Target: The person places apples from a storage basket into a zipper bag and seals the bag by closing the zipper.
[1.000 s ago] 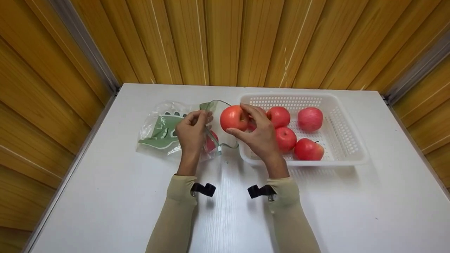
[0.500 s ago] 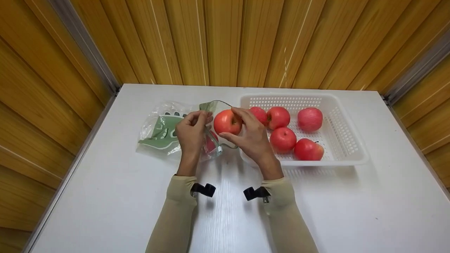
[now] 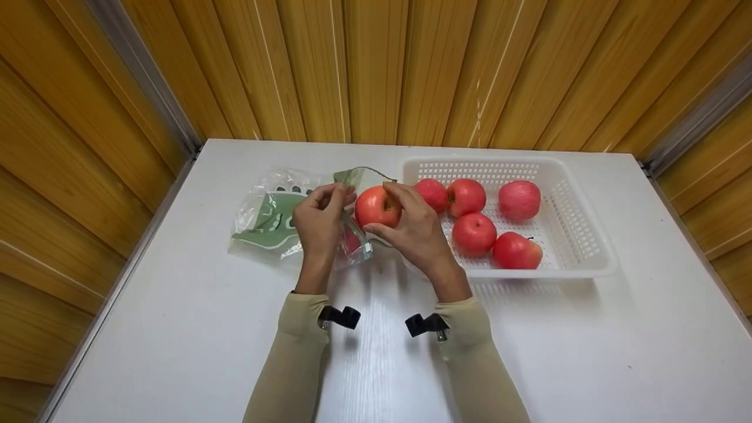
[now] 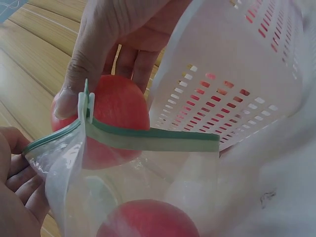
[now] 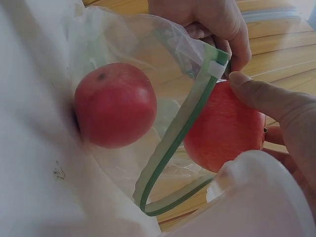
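The right hand [image 3: 420, 232], gripping an apple [image 3: 376, 207], has shifted left to the mouth of the bag [image 3: 276, 218], whose rim the left hand [image 3: 318, 226] pinches. Another fruit [image 5: 116, 106] lies inside, so the bagging appears partly done, this apple seemingly just at the opening.

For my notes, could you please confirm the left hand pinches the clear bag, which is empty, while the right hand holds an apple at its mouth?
The clear bag isn't empty: the right wrist view shows an apple inside. The left hand pinches the bag and the right hand holds another apple at its mouth.
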Demonstrator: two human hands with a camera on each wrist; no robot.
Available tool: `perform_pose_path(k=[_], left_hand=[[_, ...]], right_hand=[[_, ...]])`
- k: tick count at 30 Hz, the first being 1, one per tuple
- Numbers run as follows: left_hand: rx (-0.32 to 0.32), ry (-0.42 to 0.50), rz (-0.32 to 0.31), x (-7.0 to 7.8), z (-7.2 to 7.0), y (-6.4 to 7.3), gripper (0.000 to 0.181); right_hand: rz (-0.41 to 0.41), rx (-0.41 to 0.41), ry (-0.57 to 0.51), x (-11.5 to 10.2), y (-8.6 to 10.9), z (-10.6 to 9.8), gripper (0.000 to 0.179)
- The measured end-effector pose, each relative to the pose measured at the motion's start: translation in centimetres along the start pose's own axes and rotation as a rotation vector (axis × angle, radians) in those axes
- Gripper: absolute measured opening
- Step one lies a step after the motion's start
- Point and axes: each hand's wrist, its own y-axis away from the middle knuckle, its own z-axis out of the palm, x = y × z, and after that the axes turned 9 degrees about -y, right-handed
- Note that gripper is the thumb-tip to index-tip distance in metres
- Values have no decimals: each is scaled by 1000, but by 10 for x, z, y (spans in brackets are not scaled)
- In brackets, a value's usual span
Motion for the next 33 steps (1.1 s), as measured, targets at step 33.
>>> perform_pose_path(k=[33], left_hand=[[40, 119, 5, 11, -18, -12, 14]], right_hand=[[83, -20, 30, -2, 0, 5, 56]])
